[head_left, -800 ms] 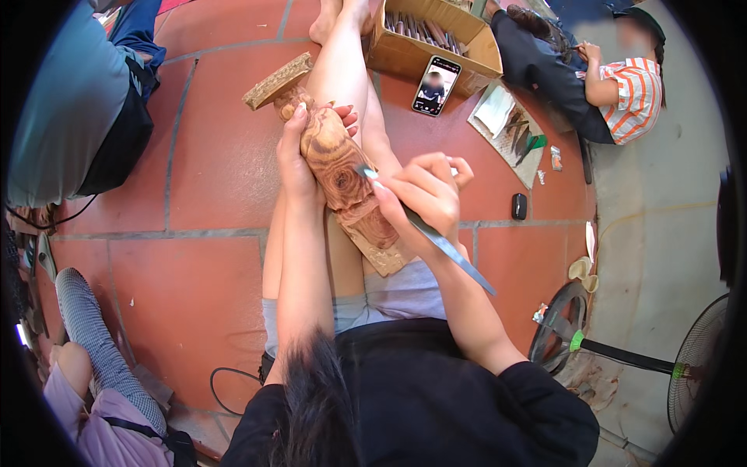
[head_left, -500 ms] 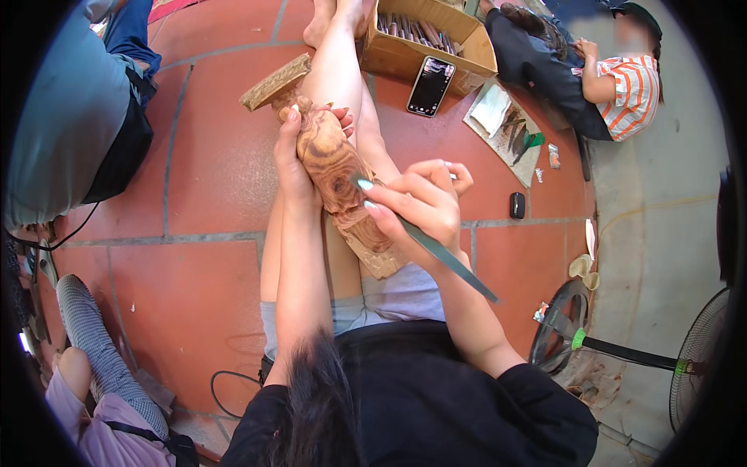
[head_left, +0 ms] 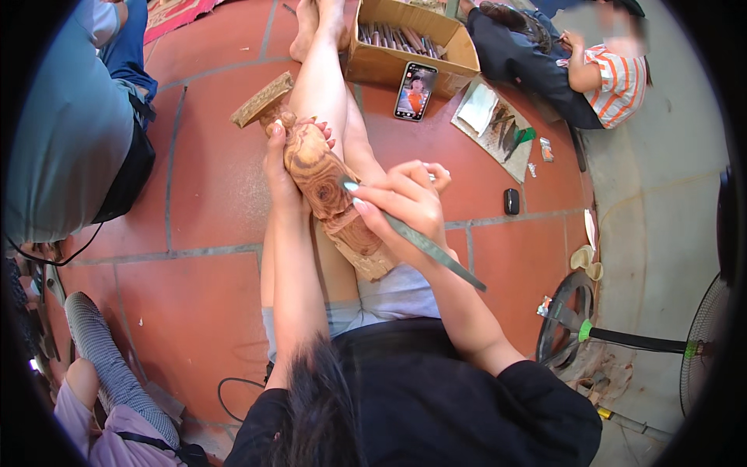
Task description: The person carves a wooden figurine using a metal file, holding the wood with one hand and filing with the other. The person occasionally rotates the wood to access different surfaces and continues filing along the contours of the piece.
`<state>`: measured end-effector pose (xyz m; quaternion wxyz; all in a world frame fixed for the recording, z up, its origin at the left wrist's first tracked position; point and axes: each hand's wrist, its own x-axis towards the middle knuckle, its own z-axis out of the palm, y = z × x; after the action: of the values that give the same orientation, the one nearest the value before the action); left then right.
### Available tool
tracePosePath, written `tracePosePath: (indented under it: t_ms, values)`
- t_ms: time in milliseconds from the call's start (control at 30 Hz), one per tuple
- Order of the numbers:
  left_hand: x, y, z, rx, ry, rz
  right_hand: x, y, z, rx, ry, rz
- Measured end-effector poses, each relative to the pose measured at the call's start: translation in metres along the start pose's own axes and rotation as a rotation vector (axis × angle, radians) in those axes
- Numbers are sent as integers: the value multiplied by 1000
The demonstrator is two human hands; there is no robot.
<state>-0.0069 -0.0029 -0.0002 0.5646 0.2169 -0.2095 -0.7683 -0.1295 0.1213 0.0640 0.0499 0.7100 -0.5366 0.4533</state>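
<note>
A carved wooden figure (head_left: pixel 321 180) with swirling brown grain lies slantwise over my bare legs. Its far end has a rough flat base, and the near end is a pale, rough-cut block. My left hand (head_left: pixel 282 173) is closed around the far part of the figure, with the fingertips showing on its right side. In my right hand (head_left: pixel 408 204) is a slim, dark grey-green file (head_left: pixel 436 253), pinched near its far end. The file's tip meets the figure's right side near a dark ring in the grain, while its other end sticks out toward my right forearm.
A cardboard box (head_left: pixel 459 74) of several tools stands ahead, with a phone (head_left: pixel 415 92) leaning on it. To its right, a board (head_left: pixel 510 159) holds tools and white paper. A small black case (head_left: pixel 511 201), a fan (head_left: pixel 700 350) and other seated people surround me on the tiled floor.
The whole view has shifted slightly, so the figure and both hands appear a little further left. My grips stay the same. The phone's screen now shows a person.
</note>
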Motion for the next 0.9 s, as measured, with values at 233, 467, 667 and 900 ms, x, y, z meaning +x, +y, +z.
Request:
tracePosePath:
  t_ms: [233,467,667,900]
  values:
    - [-2,-4,-15,61,-85,45,2,4,4,-24,28,-20]
    - [-30,3,-2,157,-102,130,-29,4,-24,54,18,70]
    - [-52,28,20,186,-79,113,-25,-10,-26,305,173,216]
    - [-113,35,13,222,-243,200,-45,-37,-60,1011,125,392]
